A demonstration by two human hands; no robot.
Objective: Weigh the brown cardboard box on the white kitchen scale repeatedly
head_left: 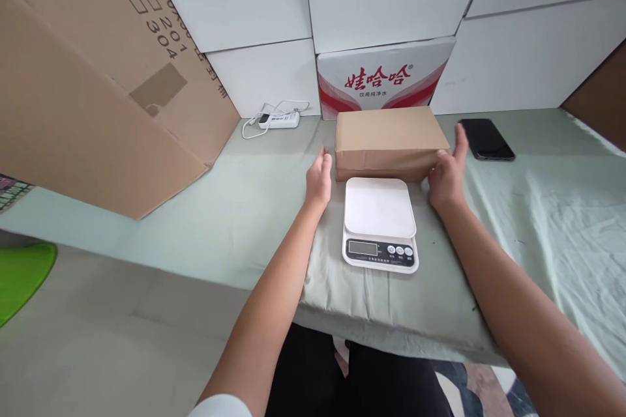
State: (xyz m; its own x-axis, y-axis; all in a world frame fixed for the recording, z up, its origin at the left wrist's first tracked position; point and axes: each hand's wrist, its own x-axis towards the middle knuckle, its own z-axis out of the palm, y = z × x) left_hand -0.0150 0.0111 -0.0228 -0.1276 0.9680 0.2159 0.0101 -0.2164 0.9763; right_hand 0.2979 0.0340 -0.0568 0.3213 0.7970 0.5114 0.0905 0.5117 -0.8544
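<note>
Scale bare; open left hand beside box, open right hand touching its end, box not yet lifted.

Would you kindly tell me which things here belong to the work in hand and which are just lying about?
In hand: brown parcel, white kitchen scale, left hand beside the parcel, right hand touching it.
Lying about: black phone, white power strip, large cardboard sheet, water carton.
</note>
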